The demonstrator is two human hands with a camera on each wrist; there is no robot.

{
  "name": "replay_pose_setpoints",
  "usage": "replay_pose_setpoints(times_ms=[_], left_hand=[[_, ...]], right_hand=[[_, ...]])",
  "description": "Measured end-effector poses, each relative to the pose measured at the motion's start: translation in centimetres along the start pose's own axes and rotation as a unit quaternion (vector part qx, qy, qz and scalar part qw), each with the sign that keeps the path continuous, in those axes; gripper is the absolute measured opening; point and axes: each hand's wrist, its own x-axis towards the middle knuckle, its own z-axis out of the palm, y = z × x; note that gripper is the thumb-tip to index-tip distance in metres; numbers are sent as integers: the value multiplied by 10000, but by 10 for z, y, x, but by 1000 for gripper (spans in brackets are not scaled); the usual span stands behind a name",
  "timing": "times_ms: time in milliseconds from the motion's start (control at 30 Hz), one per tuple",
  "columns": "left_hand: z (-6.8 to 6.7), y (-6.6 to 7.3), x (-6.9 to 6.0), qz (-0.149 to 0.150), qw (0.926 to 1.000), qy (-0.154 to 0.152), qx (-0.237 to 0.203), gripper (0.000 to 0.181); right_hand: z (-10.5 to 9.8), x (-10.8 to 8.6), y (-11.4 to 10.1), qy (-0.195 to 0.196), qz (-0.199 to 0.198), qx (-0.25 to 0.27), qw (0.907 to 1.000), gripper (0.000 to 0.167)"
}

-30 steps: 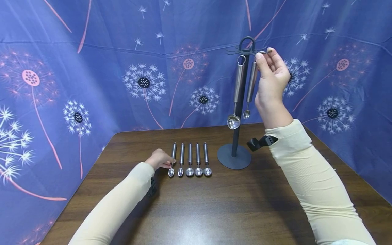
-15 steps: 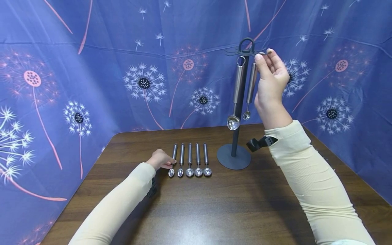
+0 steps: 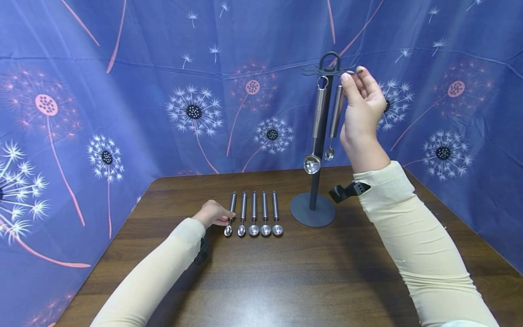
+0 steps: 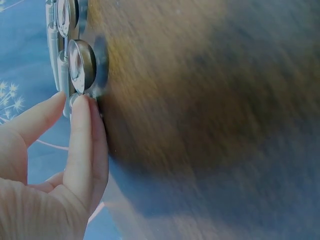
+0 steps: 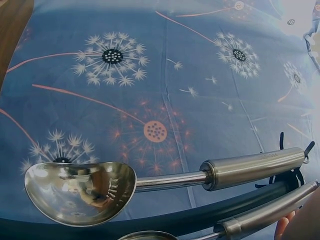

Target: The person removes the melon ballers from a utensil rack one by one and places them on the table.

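Observation:
In the head view my left hand [image 3: 212, 213] pinches the neck of the leftmost small steel scoop [image 3: 233, 202] on the table. The left wrist view shows the fingertips just behind a shiny scoop bowl [image 4: 82, 65]. My right hand [image 3: 363, 106] is raised at the top of a dark rack [image 3: 314, 186], thumb and index finger pinching the end of a hook [image 3: 354, 72]. Two scoops hang from the rack: a larger scoop [image 3: 318, 113] by its ring, and a thinner scoop [image 3: 336, 113] beside my thumb. The thinner one's top end is hidden by the thumb.
Several more small scoops [image 3: 264, 206] lie in a row on the wooden table [image 3: 261, 277], handles away from me. The rack's round base [image 3: 302, 213] stands at the right rear. A blue dandelion-patterned cloth [image 3: 155, 150] hangs behind the table.
Both hands stay almost in place. The leftmost scoop has shifted very slightly under the left hand. The scoops on the rack hang as before.

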Motion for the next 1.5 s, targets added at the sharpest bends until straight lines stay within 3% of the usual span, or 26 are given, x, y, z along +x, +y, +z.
replay_pose_setpoints(times_ms=[1167,1500], left_hand=[[0,-3,3,-113,9997,164,-127,26],[1,-6,4,-28,9997,141,-217,24]], right_hand=[[-1,0,0,-48,-35,18,10000,46],[-2,0,0,-63,-34,2,10000,47]])
